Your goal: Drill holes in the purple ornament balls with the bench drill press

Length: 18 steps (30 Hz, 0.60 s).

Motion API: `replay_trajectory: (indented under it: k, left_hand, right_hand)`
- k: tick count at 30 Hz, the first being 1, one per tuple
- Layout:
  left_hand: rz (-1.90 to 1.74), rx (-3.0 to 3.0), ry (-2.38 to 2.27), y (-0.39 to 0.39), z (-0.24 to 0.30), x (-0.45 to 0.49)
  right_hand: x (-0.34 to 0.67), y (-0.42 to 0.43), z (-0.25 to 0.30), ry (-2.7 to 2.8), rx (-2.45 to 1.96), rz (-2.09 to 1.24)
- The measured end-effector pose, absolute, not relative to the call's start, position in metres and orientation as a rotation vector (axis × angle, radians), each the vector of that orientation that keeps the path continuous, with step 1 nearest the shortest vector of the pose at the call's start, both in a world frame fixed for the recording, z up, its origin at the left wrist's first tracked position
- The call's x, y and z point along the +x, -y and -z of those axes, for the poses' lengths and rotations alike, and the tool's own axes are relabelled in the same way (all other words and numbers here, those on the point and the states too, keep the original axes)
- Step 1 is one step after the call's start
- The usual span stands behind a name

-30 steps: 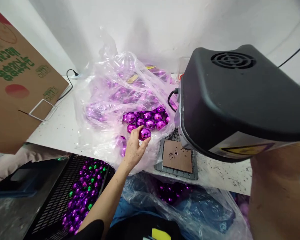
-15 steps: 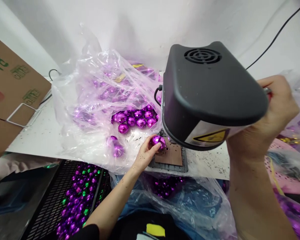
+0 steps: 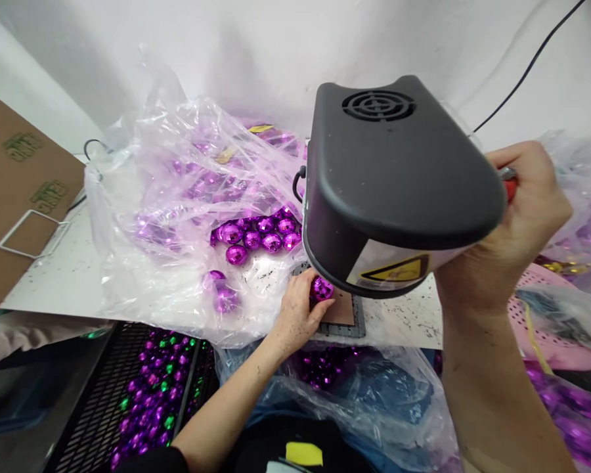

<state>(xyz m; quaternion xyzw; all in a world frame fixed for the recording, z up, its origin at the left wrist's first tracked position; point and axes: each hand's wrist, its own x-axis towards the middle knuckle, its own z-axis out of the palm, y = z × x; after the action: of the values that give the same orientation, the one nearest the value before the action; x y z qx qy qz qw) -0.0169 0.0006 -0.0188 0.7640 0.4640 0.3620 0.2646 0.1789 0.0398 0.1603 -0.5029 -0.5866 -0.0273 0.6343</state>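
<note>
A shiny purple faceted ball is pinched in my left hand. It sits over a brown board on a dark grey plate, partly covered by my fingers. Above them looms a black machine housing with a round vent and a yellow warning label; it hides the machine's lower parts. Beside its right side my right hand is closed round a handle, of which only a red and metal bit shows. More purple balls lie beyond my left hand, spilling from a clear plastic bag.
Dark scraps dot the white table. A cardboard box stands at left. Below is a black crate with purple and green balls. At right are a pink perforated basket and bagged balls. Clear plastic hangs at the front edge.
My left hand has turned, its back now more upward, and shifted slightly with the ball over the board. The whole view has slid left a little. My right hand keeps its grip.
</note>
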Motion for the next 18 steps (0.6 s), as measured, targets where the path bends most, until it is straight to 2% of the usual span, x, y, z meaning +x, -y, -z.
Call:
replay_trajectory:
  k: [18]
  left_hand:
    - [-0.803,2.026,-1.266,-0.002,0.03,-0.005]
  right_hand:
    - [0.177,-0.036,-0.16,1.348,-1.192,0.154]
